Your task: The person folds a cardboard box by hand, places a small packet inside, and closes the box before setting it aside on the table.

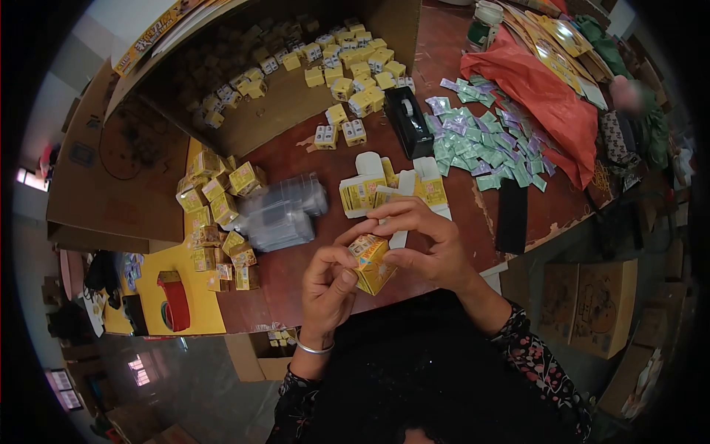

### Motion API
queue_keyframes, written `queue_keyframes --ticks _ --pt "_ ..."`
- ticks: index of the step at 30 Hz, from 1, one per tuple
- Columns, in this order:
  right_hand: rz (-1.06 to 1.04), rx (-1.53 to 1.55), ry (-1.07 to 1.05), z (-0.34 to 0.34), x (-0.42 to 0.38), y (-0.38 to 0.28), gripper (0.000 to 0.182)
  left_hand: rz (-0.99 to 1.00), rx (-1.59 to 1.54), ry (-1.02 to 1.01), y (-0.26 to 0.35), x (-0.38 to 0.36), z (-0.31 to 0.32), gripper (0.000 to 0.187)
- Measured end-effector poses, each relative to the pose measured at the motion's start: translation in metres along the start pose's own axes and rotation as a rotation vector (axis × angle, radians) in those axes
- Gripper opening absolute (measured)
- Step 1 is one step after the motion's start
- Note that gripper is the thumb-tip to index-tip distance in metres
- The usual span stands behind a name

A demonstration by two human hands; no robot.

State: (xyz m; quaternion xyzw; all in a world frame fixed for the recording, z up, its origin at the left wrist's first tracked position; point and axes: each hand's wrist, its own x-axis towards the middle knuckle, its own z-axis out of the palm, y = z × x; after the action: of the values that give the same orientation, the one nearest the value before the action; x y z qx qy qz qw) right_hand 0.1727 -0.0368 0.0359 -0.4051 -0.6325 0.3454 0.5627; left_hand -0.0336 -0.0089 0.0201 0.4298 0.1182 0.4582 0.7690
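A small yellow printed box (376, 272) is held up between my two hands near the table's front edge. My left hand (327, 287) grips its left side, with the thumb and fingertips on it. From the right, my right hand (427, 243) curls round the box, thumb at its side and fingers arched over the top. Just beyond my fingers lie unfolded yellow-and-white cartons (362, 194), partly hidden by my right hand. Left of them is a stack of clear plastic sleeves or bags (281, 214), somewhat blurred.
Wrapped yellow boxes (214, 192) are heaped at left. Small yellow-and-white boxes (355, 66) fill a large cardboard box (281, 111) lying on its side. A black tape dispenser (408, 122), green and purple sachets (481, 137) and a red plastic bag (547, 96) stand at right.
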Motion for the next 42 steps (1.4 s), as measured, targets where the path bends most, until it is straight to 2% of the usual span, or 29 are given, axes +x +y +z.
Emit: queue_keyframes --ticks 2,5,11,14,20,23,26,29,32,34,35,37,38,40,42 --pt "-0.029 0.048 -0.008 0.001 0.001 0.003 0.027 -0.023 -0.013 0.035 0.000 0.000 0.004 0.019" --pt "-0.054 0.109 -0.031 0.002 0.000 0.008 0.021 -0.040 -0.091 -0.057 -0.003 -0.002 -0.004 0.016" --pt "-0.101 0.161 -0.157 -0.007 0.000 0.022 0.024 -0.045 -0.112 -0.056 -0.005 -0.004 -0.004 0.011" --pt "-0.020 0.188 -0.276 -0.005 0.003 0.015 0.029 -0.055 0.072 -0.083 -0.003 -0.008 -0.008 0.009" --pt "-0.176 0.003 -0.282 -0.009 0.003 0.017 0.037 -0.022 0.211 -0.153 0.005 0.000 -0.005 0.008" --pt "-0.184 -0.234 -0.256 -0.007 0.003 0.007 0.046 -0.081 0.321 -0.095 0.012 -0.001 -0.005 0.009" --pt "-0.254 -0.377 -0.220 -0.004 0.003 0.001 0.047 -0.063 0.304 -0.133 0.011 0.001 -0.006 0.009" --pt "-0.331 -0.448 -0.187 -0.003 0.000 0.001 0.036 -0.084 0.300 -0.080 0.010 0.002 -0.005 0.009" --pt "-0.338 -0.324 -0.097 -0.005 -0.004 0.002 0.028 0.072 0.792 -0.054 0.024 0.004 -0.015 0.009" --pt "-0.209 -0.209 0.100 -0.013 -0.013 0.003 0.021 0.185 0.999 0.200 0.051 0.008 -0.034 0.013" --pt "-0.154 -0.260 0.170 -0.021 -0.015 0.007 0.019 0.262 1.109 0.349 0.067 0.011 -0.047 0.015" --pt "0.127 -0.211 0.287 -0.029 -0.024 0.019 0.018 0.387 1.372 0.524 0.100 0.020 -0.086 0.018" --pt "0.271 -0.187 0.350 -0.032 -0.031 0.027 0.018 0.369 1.498 0.562 0.113 0.023 -0.105 0.024" --pt "0.265 -0.312 0.301 -0.038 -0.040 0.043 0.017 0.326 1.751 0.640 0.138 0.029 -0.145 0.036" --pt "0.311 -0.390 0.307 -0.033 -0.045 0.050 0.017 0.334 1.844 0.663 0.129 0.031 -0.146 0.044"
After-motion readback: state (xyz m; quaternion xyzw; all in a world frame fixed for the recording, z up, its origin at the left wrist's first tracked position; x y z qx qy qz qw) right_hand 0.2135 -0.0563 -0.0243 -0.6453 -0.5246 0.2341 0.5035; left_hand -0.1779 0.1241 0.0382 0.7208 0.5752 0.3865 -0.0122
